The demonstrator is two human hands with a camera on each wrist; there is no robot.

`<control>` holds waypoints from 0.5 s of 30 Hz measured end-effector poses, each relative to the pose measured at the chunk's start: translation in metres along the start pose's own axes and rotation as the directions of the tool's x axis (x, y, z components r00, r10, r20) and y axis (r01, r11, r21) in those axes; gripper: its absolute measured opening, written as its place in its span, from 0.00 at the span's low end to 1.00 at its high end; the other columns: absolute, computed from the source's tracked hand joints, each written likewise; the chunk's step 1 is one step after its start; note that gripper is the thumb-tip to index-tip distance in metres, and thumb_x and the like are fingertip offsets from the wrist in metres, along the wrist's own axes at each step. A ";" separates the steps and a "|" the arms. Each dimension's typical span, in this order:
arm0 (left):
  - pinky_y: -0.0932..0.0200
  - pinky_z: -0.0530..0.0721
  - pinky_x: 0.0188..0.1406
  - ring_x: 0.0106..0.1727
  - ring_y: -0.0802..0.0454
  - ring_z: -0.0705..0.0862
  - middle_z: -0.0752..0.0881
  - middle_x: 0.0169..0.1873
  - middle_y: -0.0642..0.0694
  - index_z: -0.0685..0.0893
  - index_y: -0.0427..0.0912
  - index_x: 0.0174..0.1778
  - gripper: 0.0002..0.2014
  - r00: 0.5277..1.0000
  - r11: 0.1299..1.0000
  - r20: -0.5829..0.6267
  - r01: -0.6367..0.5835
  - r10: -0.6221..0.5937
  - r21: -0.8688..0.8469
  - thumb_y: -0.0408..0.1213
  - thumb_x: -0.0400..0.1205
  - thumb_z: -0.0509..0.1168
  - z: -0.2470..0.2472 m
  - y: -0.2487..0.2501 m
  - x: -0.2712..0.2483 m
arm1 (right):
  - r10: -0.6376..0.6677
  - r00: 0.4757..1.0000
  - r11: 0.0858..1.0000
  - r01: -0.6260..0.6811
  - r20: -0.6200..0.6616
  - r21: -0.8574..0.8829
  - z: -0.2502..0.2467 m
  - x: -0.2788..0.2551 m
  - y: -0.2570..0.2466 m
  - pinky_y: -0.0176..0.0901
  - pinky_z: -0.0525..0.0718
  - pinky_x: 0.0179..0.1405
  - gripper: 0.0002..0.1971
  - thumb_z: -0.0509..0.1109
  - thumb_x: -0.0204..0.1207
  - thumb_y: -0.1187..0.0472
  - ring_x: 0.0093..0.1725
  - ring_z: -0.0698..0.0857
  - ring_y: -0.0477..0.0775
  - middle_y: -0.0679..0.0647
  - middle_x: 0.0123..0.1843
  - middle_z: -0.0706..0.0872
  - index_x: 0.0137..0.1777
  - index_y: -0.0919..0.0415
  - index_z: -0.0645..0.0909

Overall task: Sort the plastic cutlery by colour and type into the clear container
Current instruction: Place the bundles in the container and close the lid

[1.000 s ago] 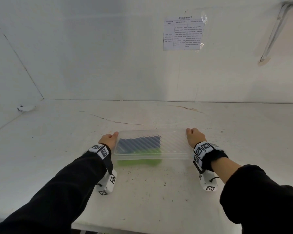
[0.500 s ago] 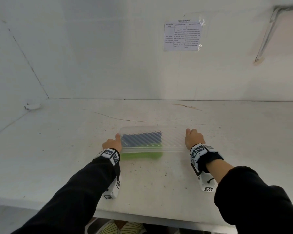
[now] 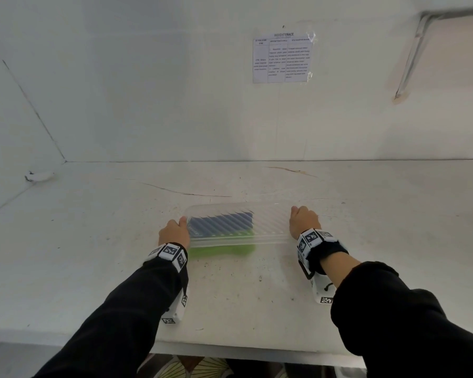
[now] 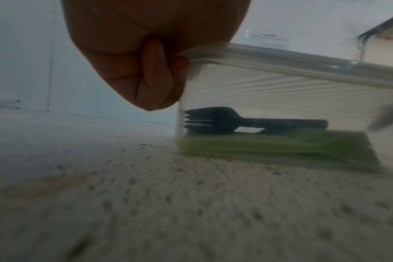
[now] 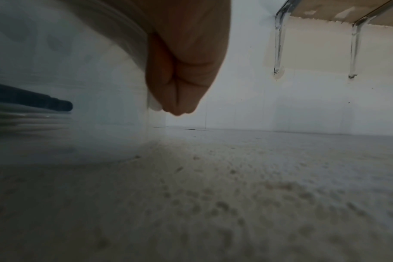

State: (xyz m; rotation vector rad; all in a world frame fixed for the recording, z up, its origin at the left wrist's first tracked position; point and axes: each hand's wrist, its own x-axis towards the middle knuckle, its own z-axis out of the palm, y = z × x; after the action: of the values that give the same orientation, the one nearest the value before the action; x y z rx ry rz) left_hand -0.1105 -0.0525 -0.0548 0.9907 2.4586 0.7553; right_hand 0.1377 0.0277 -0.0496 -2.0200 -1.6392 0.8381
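A clear container (image 3: 268,222) with a ribbed lid stands on the white table. Inside, dark blue forks (image 3: 221,223) lie on a stack of green cutlery (image 3: 221,251), all toward the left end. My left hand (image 3: 174,231) grips the container's left end with the thumb on the lid. The left wrist view shows its fingers (image 4: 150,67) curled under the lid rim, next to a blue fork (image 4: 224,122) and the green stack (image 4: 280,145). My right hand (image 3: 302,221) grips the right end, fingers (image 5: 180,88) curled against the container wall (image 5: 90,70).
The table (image 3: 230,296) ends in a front edge (image 3: 230,347) close to me. A printed sheet (image 3: 283,58) is taped to the back wall. A metal bracket (image 3: 410,58) hangs at the upper right. A small white object (image 3: 38,175) lies by the left wall.
Both hands keep their hold on the container's ends. The head view has tilted down, so the table's front edge now shows. The wrist views are blurred.
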 end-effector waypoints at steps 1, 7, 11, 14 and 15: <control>0.47 0.75 0.56 0.61 0.32 0.78 0.78 0.62 0.28 0.72 0.28 0.66 0.21 0.999 0.999 -0.025 -0.023 0.022 -0.028 0.44 0.88 0.50 0.000 0.000 -0.001 | -0.017 1.000 1.000 0.018 -0.012 0.013 0.000 0.000 -0.001 0.52 0.74 0.61 0.22 0.46 0.87 0.57 0.67 0.75 0.67 0.68 0.72 0.71 0.74 0.68 0.65; 0.52 0.63 0.76 0.77 0.40 0.67 0.67 0.77 0.35 0.64 0.33 0.78 0.22 0.947 0.947 0.067 -0.317 0.313 0.049 0.38 0.89 0.48 -0.006 0.001 0.002 | -0.202 0.975 0.975 0.209 0.090 -0.080 -0.006 -0.004 -0.001 0.46 0.59 0.78 0.27 0.50 0.86 0.57 0.81 0.59 0.61 0.63 0.83 0.55 0.82 0.68 0.53; 0.54 0.47 0.82 0.84 0.44 0.47 0.46 0.83 0.38 0.47 0.33 0.82 0.30 0.912 0.914 0.252 -0.371 0.325 0.163 0.47 0.89 0.44 0.000 0.002 0.000 | -0.224 0.953 0.958 0.254 0.205 -0.133 -0.003 -0.008 0.001 0.42 0.49 0.81 0.30 0.46 0.87 0.54 0.85 0.46 0.55 0.59 0.85 0.39 0.83 0.68 0.40; 0.56 0.46 0.82 0.84 0.45 0.44 0.44 0.83 0.37 0.46 0.32 0.82 0.29 0.899 0.885 0.272 -0.407 0.344 0.226 0.45 0.89 0.43 0.004 -0.003 0.006 | -0.231 0.949 0.952 0.266 0.217 -0.152 -0.001 -0.008 0.003 0.40 0.50 0.80 0.29 0.44 0.88 0.55 0.84 0.44 0.53 0.59 0.84 0.37 0.82 0.68 0.38; 0.56 0.46 0.82 0.84 0.46 0.45 0.45 0.83 0.37 0.46 0.32 0.82 0.29 0.900 0.888 0.267 -0.405 0.345 0.218 0.45 0.89 0.43 0.004 -0.004 0.008 | -0.236 0.948 0.950 0.271 0.215 -0.155 -0.001 -0.008 0.003 0.40 0.50 0.80 0.29 0.43 0.88 0.55 0.84 0.45 0.53 0.58 0.84 0.37 0.82 0.68 0.39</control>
State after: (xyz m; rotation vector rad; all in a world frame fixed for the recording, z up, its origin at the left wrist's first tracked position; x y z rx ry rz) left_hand -0.1158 -0.0479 -0.0609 1.5989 2.2342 0.3921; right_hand 0.1398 0.0189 -0.0493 -1.8314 -2.1038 0.8366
